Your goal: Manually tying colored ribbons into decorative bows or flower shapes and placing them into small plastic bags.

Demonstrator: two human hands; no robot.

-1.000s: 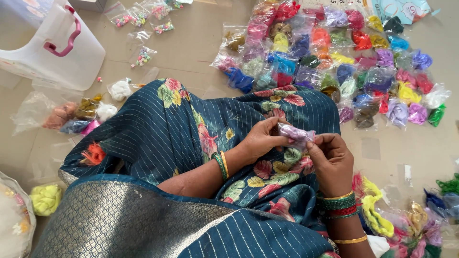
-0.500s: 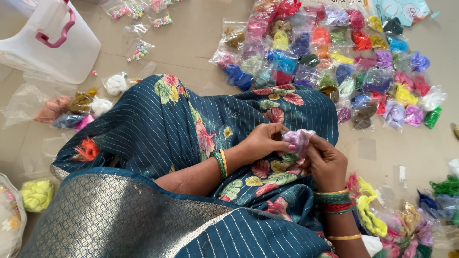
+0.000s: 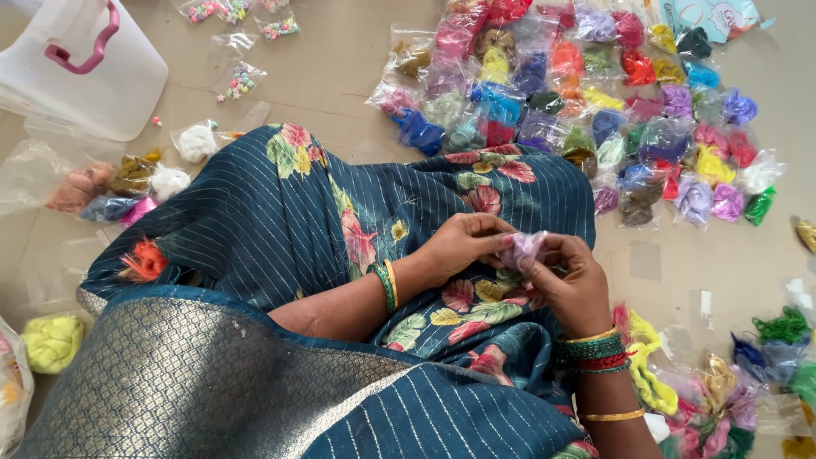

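Over my lap, covered by dark blue striped floral cloth, both hands meet on a small pale lilac tuft of fibre. My left hand pinches its left side with the fingertips. My right hand holds it from the right and below, fingers curled around it. Bangles sit on both wrists. Most of the tuft is hidden between the fingers.
Many small clear bags of coloured fibre lie on the floor ahead. A white plastic tub with a pink handle stands at far left, with loose bags near it. More fibre bundles lie at right, a yellow one at left.
The view has shifted slightly; the hands stay together on the lilac tuft, working it with small finger movements. Nothing was let go.
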